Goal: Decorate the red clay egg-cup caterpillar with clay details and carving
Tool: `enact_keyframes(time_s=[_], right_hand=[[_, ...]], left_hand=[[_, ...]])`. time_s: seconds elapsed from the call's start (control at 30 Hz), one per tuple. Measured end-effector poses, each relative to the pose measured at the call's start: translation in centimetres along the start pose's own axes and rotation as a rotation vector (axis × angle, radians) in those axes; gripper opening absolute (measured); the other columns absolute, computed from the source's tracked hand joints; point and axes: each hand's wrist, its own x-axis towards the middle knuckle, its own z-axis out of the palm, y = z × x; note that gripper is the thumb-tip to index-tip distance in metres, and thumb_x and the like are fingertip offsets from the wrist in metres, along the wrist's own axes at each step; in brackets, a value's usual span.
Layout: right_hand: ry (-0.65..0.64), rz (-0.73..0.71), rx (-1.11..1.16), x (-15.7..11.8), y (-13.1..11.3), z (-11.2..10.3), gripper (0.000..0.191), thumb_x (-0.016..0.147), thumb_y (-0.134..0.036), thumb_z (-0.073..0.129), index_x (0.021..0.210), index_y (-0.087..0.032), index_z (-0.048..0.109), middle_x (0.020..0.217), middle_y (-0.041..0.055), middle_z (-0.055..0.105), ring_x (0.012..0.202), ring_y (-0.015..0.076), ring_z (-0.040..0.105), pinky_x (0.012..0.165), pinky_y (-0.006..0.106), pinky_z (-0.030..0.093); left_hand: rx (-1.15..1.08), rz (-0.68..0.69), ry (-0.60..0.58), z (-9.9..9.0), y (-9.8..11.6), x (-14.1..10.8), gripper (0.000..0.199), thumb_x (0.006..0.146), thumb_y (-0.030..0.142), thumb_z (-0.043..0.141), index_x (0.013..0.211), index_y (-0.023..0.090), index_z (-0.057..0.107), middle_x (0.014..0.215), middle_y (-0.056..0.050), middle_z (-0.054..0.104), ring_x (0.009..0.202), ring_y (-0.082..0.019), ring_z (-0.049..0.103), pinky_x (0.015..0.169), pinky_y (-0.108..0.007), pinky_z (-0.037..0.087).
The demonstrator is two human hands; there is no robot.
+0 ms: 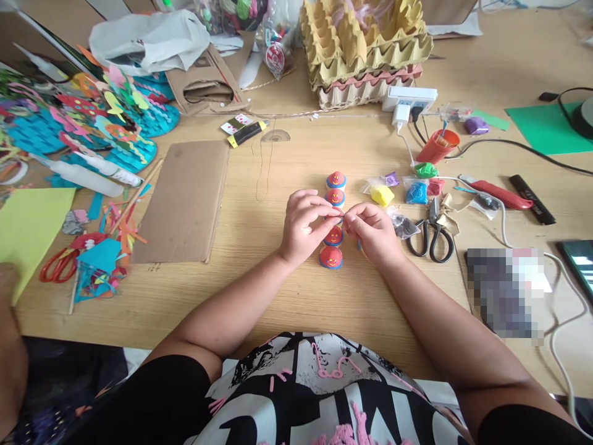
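Above a row of several small red clay figures (330, 257) with blue rims and yellow smiling faces, my two hands meet at the fingertips. My left hand (303, 224) pinches thumb and forefinger together, and its fingertips nearly touch those of my right hand (373, 232). The right is closed in a pinch too. Something tiny and dark shows between them, too small to name. Both hands partly cover the middle figures. To the right lie a yellow clay lump (382, 195), a blue clay packet (416, 191) and black-handled scissors (433, 238).
Egg trays (365, 62) are stacked at the back, beside a white power strip (411, 97). A red cup (438, 146) stands at right among cables. Flat cardboard (183, 201), red scissors (59, 264) and paper scraps lie left. Another person's arm (9, 352) shows at the left edge.
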Motion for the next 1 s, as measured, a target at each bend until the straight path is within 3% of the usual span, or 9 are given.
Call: enact_keyframes(time_s=[0.53,0.77,1.0], right_hand=[[0.009,-0.008,-0.009,-0.10,0.01,0.13,0.050,0.074,-0.065,0.095,0.077,-0.021,0.071,0.065,-0.0018,0.069,0.053,0.0086,0.048,0.052,0.025,0.043],[-0.010,0.001,0.021,-0.25,0.04,-0.06,0.046,0.083,-0.064,0.089,0.079,-0.021,0.073,0.070,-0.0005,0.073,0.056,0.0086,0.052,0.056,0.025,0.048],[-0.075,0.016,0.116,-0.13,0.10,0.21,0.044,0.068,-0.048,0.104,0.088,-0.024,0.072,0.084,-0.0013,0.075,0.073,0.0108,0.066,0.070,0.024,0.059]], left_hand=[[0.047,0.060,0.039,0.08,-0.01,-0.32,0.006,0.100,0.033,0.077,0.095,0.030,0.078,0.100,-0.002,0.076,0.121,-0.024,0.063,0.110,-0.048,0.056],[0.090,0.047,0.022,0.02,0.12,-0.28,0.008,0.102,0.032,0.075,0.096,0.030,0.079,0.099,-0.002,0.076,0.121,-0.024,0.063,0.112,-0.047,0.055],[0.039,0.090,0.089,0.08,0.27,-0.08,0.006,0.101,0.027,0.075,0.096,0.029,0.077,0.099,-0.001,0.075,0.117,-0.023,0.064,0.111,-0.045,0.055]])
